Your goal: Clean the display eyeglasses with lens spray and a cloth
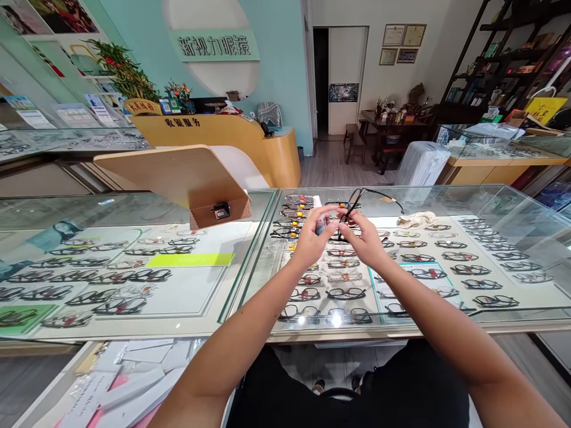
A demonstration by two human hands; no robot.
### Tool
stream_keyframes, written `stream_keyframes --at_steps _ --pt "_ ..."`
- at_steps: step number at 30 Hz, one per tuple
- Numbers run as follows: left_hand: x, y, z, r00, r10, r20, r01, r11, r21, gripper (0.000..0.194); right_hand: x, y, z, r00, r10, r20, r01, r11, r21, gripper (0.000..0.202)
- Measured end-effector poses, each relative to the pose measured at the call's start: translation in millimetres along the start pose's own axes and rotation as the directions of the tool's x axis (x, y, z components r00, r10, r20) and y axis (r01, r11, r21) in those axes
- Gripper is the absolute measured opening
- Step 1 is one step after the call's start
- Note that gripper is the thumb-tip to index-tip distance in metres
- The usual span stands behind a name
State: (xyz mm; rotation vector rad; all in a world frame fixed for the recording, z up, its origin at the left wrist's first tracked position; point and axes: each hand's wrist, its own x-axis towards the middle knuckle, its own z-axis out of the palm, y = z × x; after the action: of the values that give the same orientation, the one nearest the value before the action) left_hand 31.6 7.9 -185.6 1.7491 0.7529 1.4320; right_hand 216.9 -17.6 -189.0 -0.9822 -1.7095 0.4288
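Note:
A pair of black-framed glasses (355,200) is held above the glass display case, one temple stretched out to the right. My left hand (313,234) has its fingers curled at the left part of the frame, thumb and fingertips pressed on it. My right hand (363,236) pinches the same glasses from the right side. Just behind my left hand stands a small bottle (317,203) with a white top, partly hidden by the fingers. Under the glass lie rows of eyeglasses (346,293).
A tilted wooden-backed mirror or board (173,175) stands on the left counter. A crumpled cloth (416,220) lies right of my hands. Below left is an open drawer (74,380) with papers. The yellow reception desk (214,134) is farther back.

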Motion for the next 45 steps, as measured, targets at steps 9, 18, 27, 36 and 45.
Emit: stream_keyframes --at_steps 9,18,27,36,45 --pt "15.8 2.5 -15.3 0.976 -0.215 0.03 0.211 0.91 -0.357 0.079 2.8 -0.4 -3.4 0.993 0.094 -0.065 -0.09 0.994 0.069 0.045" --pt "20.9 22.8 -32.3 0.809 -0.382 0.448 0.586 0.591 -0.555 0.074 4.5 -8.9 -7.7 0.997 0.079 -0.001 -0.079 0.99 0.119 0.043" --pt "19.6 25.4 -31.6 0.8 -0.376 0.468 0.568 0.725 -0.389 0.091 0.9 -18.1 -9.2 0.983 0.045 0.179 -0.072 0.986 0.148 0.052" --pt "16.7 5.9 -21.9 0.951 -0.269 0.152 0.285 0.954 -0.094 0.073 -2.2 -22.6 -10.5 0.938 -0.042 0.344 -0.023 0.983 0.182 0.049" --pt "18.9 11.4 -26.3 0.943 -0.261 0.205 0.291 0.947 -0.133 0.076 1.9 -21.5 -13.4 0.963 0.047 0.265 -0.137 0.932 0.334 0.048"
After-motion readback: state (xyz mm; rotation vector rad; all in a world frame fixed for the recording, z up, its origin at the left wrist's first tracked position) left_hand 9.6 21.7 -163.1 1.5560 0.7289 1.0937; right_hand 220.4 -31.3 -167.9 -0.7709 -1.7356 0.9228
